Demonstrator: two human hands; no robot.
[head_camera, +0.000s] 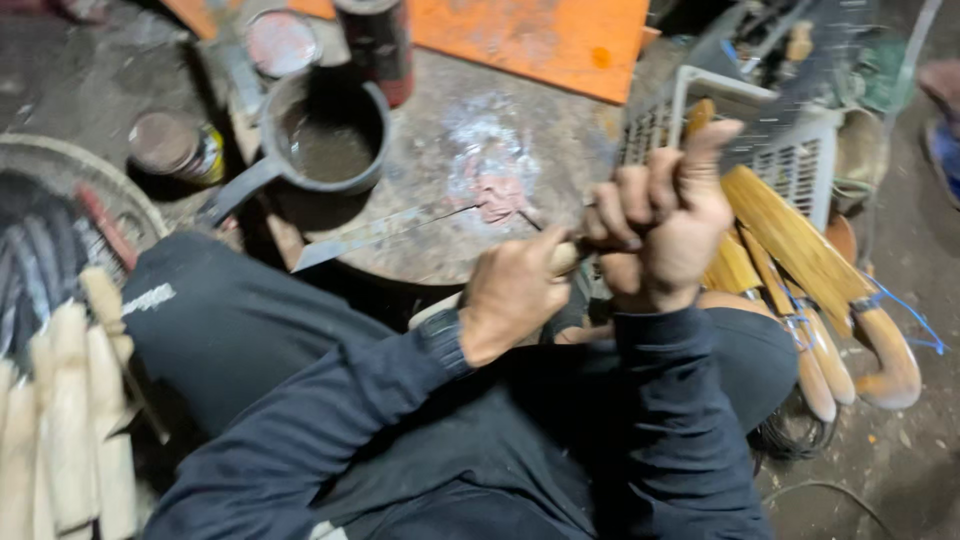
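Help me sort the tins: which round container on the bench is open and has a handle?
The dark pot with the long handle, open-topped with dark stuff inside. The small tin and the lidded tin nearby are closed and handleless.

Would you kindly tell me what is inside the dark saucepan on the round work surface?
The saucepan holds a murky grey-brown liquid or paste with a dull sheen. Its depth, and anything lying beneath that surface, cannot be seen.
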